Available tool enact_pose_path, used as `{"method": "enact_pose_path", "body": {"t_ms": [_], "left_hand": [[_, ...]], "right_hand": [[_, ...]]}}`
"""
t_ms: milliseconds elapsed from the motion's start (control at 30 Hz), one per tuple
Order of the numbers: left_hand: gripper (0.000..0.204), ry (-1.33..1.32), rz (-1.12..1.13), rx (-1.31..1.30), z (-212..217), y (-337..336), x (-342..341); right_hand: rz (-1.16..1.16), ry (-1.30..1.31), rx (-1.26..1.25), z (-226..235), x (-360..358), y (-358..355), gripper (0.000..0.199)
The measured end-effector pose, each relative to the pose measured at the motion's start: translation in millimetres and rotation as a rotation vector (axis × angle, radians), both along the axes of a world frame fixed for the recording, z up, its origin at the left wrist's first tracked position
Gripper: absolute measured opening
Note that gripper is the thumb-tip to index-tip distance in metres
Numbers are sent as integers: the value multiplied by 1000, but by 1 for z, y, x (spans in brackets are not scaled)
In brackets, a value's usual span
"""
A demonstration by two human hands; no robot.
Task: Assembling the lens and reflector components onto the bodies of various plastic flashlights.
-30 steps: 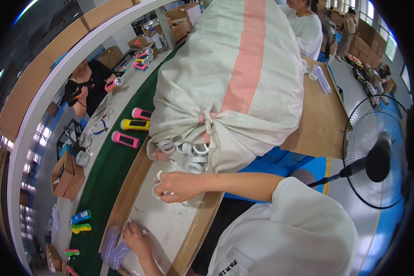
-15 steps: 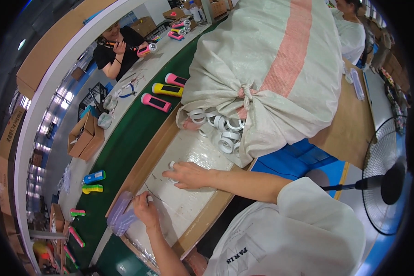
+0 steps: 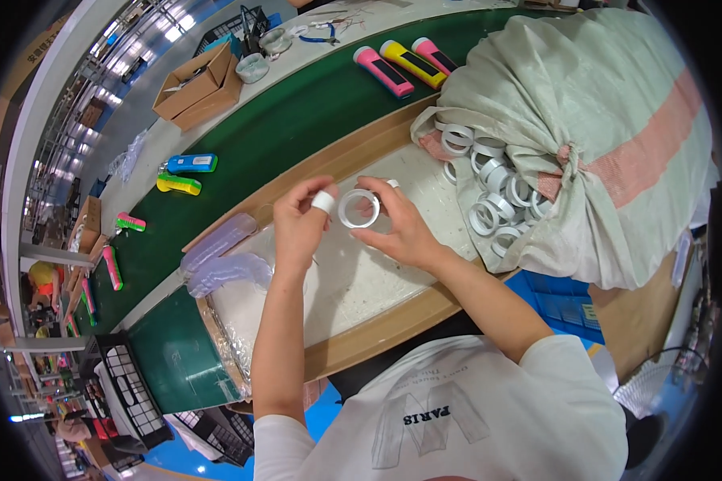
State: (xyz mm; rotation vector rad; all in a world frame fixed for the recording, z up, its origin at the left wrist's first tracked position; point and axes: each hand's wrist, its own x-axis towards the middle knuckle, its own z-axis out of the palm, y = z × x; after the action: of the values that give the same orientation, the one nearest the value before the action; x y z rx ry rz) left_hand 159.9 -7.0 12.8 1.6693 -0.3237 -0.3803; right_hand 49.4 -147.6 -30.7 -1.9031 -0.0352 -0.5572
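The right hand (image 3: 405, 230) clamps a white ring (image 3: 342, 213) between thumb and fingers; the left hand (image 3: 298, 224) curls beside it, fingertip contact unclear.

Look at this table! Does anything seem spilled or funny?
Maybe: the smooth white round rings at the gathered end of the knotted pale woven sack with a pink stripe look spilled. They overlap in a messy heap and face different ways, but might be there on purpose. Nothing looks clearly broken.

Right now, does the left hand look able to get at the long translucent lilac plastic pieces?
Likely yes: the lilac plastic pieces lie near the left hand, and nothing visible blocks the way between them.
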Motion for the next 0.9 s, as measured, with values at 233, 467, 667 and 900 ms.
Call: {"method": "enact_pose_path", "body": {"t_ms": [233, 467, 667, 900], "left_hand": [[42, -989, 288, 799, -52, 57, 205], [59, -1082, 20, 1637, -120, 145, 364], [40, -775, -198, 1712, -128, 87, 376], [23, -845, -139, 1090, -102, 121, 342]], "right_hand": [[-23, 26, 190, -1, 1, -4, 64], [-27, 3, 33, -10, 19, -8, 63], [-49, 89, 141, -20, 9, -25, 65], [-48, -50, 135, -20, 16, -19, 64]]}}
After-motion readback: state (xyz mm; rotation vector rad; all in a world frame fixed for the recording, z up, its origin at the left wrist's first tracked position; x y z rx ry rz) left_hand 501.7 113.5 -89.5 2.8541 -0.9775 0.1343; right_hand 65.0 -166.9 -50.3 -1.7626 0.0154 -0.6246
